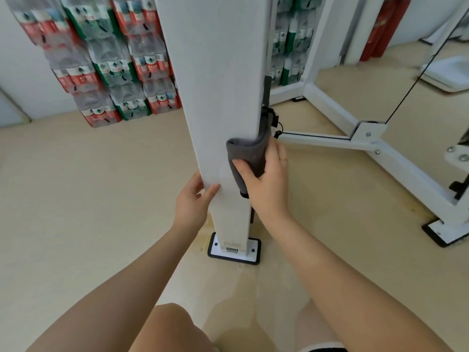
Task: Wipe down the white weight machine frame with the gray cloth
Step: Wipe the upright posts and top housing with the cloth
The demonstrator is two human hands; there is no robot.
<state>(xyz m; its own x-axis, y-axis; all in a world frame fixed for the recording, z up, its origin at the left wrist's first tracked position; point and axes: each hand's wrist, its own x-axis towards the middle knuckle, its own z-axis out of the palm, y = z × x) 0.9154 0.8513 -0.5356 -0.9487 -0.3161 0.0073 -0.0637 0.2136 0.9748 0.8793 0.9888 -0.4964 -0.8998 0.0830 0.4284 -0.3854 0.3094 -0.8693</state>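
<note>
Gray cloth (250, 153) in my right hand (264, 184) could snag the black cable clip (272, 120) above; my left hand (193, 201) grips the white post (218, 97).

Bare floor (76, 199) left of white post (218, 72); black cable (411, 90), frame bars (330, 107) crowd right.

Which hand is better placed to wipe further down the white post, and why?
The right hand: it already presses the gray cloth around the post's edge. The left hand only steadies it.

Matt frame (218, 97) (soft gray cloth (250, 153))
</note>
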